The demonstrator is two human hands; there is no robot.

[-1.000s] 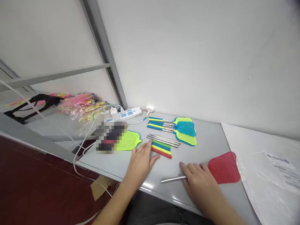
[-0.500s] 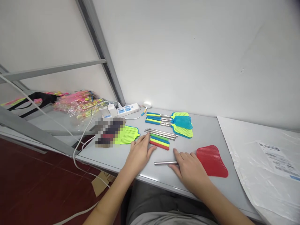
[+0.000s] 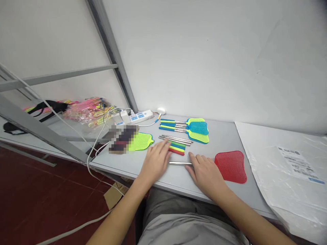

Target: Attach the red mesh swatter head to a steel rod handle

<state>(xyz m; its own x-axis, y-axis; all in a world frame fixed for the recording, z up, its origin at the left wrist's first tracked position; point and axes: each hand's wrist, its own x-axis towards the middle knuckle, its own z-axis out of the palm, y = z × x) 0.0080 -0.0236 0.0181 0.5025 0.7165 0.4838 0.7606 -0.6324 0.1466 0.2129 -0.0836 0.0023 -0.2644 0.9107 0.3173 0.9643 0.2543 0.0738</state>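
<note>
My left hand [image 3: 156,160] reaches over a row of coloured handle grips [image 3: 179,147], green, blue, yellow and red. Its fingers are stretched and cover the grips' left ends. My right hand [image 3: 205,172] is closed over the metal rod [image 3: 178,163] of a red fly swatter, whose perforated red head [image 3: 232,166] lies to the right of the hand. The rod's bare end points left. Just behind the grips lie several loose metal rods [image 3: 176,139]. Farther back are fly swatters [image 3: 199,128] in blue and yellow-green, handles to the left.
Yellow-green swatter heads [image 3: 143,141] lie at left beside a blurred dark patch. A white power strip [image 3: 140,117] with cables stands near the wall. White plastic packaging [image 3: 281,170] covers the table's right side. A grey metal frame [image 3: 114,58] rises at left.
My left hand has moved right, from beside the coloured grips to over their left ends. My right hand keeps its hold on the red swatter's rod. The camera view has shifted slightly.
</note>
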